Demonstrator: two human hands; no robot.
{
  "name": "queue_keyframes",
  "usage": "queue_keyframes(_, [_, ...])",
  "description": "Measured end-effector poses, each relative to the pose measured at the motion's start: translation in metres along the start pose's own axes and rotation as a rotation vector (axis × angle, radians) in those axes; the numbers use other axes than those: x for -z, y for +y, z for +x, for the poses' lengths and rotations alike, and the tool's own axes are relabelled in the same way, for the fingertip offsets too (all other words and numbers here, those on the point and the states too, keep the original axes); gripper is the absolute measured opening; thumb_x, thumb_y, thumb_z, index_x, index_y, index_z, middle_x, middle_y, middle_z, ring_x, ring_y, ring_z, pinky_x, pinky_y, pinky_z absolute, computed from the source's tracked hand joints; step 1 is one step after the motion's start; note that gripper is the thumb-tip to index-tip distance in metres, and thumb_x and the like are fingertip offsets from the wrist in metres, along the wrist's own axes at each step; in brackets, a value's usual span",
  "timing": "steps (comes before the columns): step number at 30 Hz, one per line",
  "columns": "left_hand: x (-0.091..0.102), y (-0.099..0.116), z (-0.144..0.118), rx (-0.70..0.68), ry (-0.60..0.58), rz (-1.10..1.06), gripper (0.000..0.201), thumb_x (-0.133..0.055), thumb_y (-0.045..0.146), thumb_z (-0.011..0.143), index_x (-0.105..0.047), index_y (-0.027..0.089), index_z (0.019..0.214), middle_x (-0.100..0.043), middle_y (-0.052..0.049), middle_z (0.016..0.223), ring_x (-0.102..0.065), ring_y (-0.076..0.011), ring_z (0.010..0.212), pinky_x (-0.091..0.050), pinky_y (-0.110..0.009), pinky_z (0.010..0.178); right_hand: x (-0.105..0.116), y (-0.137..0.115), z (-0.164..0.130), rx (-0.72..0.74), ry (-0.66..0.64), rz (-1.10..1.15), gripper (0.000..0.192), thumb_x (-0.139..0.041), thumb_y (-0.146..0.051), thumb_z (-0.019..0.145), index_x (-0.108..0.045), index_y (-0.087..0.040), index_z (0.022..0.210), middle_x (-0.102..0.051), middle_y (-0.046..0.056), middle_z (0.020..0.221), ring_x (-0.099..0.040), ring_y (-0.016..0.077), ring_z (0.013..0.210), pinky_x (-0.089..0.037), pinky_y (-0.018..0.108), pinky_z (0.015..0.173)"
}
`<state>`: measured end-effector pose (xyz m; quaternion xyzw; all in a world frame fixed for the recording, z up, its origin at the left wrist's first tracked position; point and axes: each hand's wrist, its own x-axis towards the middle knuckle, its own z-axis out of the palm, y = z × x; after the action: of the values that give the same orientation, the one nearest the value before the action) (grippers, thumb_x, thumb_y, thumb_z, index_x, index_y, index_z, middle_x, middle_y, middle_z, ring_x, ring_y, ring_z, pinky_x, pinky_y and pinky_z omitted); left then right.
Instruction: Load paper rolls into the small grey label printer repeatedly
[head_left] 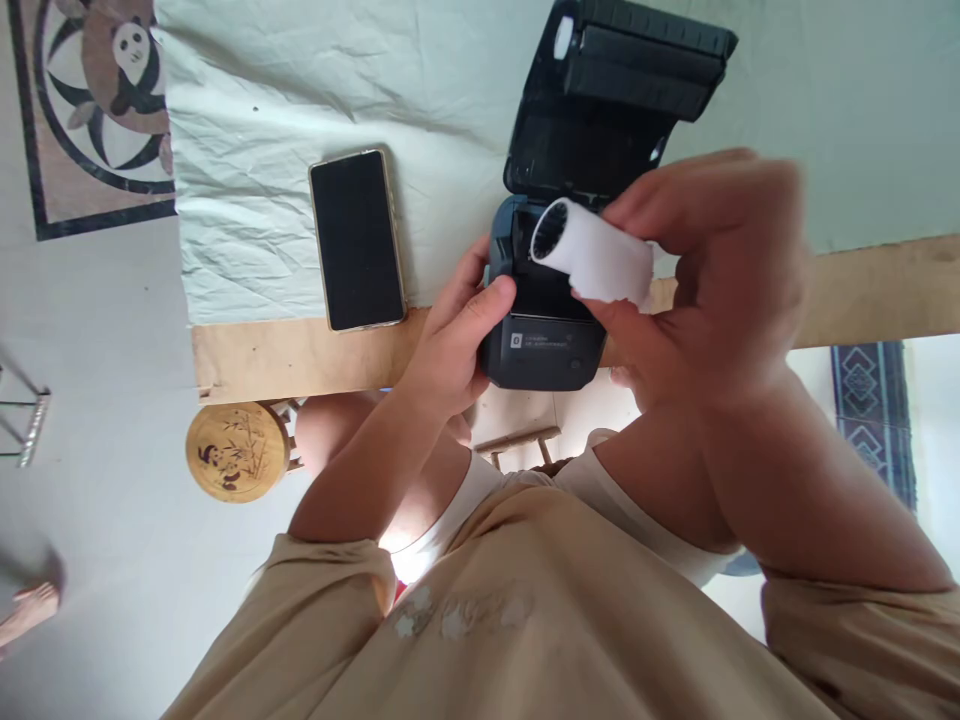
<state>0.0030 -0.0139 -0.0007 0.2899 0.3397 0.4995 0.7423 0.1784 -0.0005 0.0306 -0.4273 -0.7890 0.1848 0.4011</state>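
My left hand (461, 335) grips the left side of a small black receipt printer (555, 355), its thumb on the upper edge. The printer's lid (600, 120) is swung up and away from me, so the inside of the body shows. Between the thumb and fingers of my right hand (712, 270) is a white paper roll (611, 255), tilted, with its dark hollow core facing left. The roll is over the printer's compartment and hides part of it; whether they touch I cannot tell. My right hand is slightly blurred.
A smartphone (358, 240) with a dark screen lies left of the printer, partly on the pale green cloth (247, 180) and partly on the table's wooden edge (300, 355). A round panda stool (236, 452) stands below left. Someone's bare foot (31, 612) shows at far left.
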Motion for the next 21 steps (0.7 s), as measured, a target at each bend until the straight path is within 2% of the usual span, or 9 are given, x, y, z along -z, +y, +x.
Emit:
queue_keyframes(2, [0.0005, 0.0004, -0.0003, 0.006, -0.009, -0.006, 0.025, -0.056, 0.033, 0.086, -0.057, 0.021, 0.107, -0.068, 0.001, 0.090, -0.067, -0.0128, 0.095, -0.054, -0.018, 0.072, -0.0036, 0.0009, 0.0040, 0.099, 0.008, -0.156, 0.033, -0.060, -0.006, 0.068, -0.046, -0.022, 0.094, -0.058, -0.001, 0.097, -0.057, 0.0137, 0.096, -0.052, 0.031, 0.079])
queue_keyframes(5, [0.0012, 0.0009, -0.0009, 0.012, 0.004, -0.001, 0.026, -0.058, 0.035, 0.084, -0.058, 0.021, 0.106, -0.068, 0.000, 0.090, -0.067, -0.0124, 0.090, -0.053, -0.017, 0.069, -0.0068, 0.0008, 0.0071, 0.094, -0.017, -0.233, 0.027, -0.057, -0.004, 0.068, -0.047, -0.020, 0.087, -0.060, -0.001, 0.100, -0.058, 0.0131, 0.094, -0.052, 0.029, 0.073])
queue_keyframes(8, [0.0019, 0.0012, -0.0015, 0.021, 0.001, -0.009, 0.028, -0.059, 0.035, 0.083, -0.057, 0.020, 0.107, -0.067, 0.000, 0.091, -0.066, -0.0103, 0.080, -0.051, -0.017, 0.064, -0.0069, -0.0005, 0.0069, 0.092, -0.042, -0.230, 0.017, -0.058, -0.007, 0.071, -0.051, -0.019, 0.081, -0.060, -0.002, 0.108, -0.060, 0.0134, 0.099, -0.053, 0.031, 0.079])
queue_keyframes(10, [0.0026, 0.0012, -0.0016, 0.039, 0.000, -0.033, 0.029, -0.059, 0.034, 0.083, -0.056, 0.020, 0.108, -0.066, 0.000, 0.092, -0.064, -0.0086, 0.076, -0.050, -0.017, 0.065, -0.0057, -0.0011, 0.0060, 0.104, -0.024, -0.242, 0.015, -0.061, -0.010, 0.072, -0.054, -0.020, 0.079, -0.060, -0.001, 0.106, -0.059, 0.0146, 0.098, -0.052, 0.034, 0.082])
queue_keyframes(14, [0.0046, 0.0006, -0.0016, 0.041, 0.008, -0.089, 0.026, -0.058, 0.032, 0.083, -0.056, 0.021, 0.106, -0.065, 0.002, 0.088, -0.064, -0.0084, 0.077, -0.052, -0.017, 0.069, -0.0037, -0.0030, 0.0048, 0.194, 0.042, -0.216, 0.016, -0.066, -0.014, 0.067, -0.058, -0.023, 0.077, -0.058, 0.000, 0.087, -0.053, 0.0128, 0.076, -0.046, 0.032, 0.067])
queue_keyframes(18, [0.0063, 0.0011, -0.0022, 0.009, -0.032, -0.126, 0.026, -0.061, 0.036, 0.080, -0.057, 0.019, 0.099, -0.063, 0.002, 0.078, -0.064, -0.0090, 0.071, -0.053, -0.017, 0.062, -0.0063, -0.0069, 0.0030, 0.330, -0.049, -0.146, 0.014, -0.065, -0.014, 0.070, -0.056, -0.023, 0.077, -0.059, -0.003, 0.082, -0.051, 0.0097, 0.072, -0.041, 0.028, 0.064])
queue_keyframes(21, [0.0063, 0.0029, -0.0031, 0.006, -0.040, -0.088, 0.022, -0.067, 0.025, 0.075, -0.057, 0.019, 0.094, -0.061, 0.004, 0.075, -0.059, -0.0051, 0.063, -0.052, -0.015, 0.059, -0.0083, -0.0073, 0.0006, 0.379, -0.125, -0.148, 0.012, -0.068, -0.023, 0.072, -0.057, -0.023, 0.078, -0.062, -0.004, 0.083, -0.053, 0.0125, 0.079, -0.041, 0.032, 0.068])
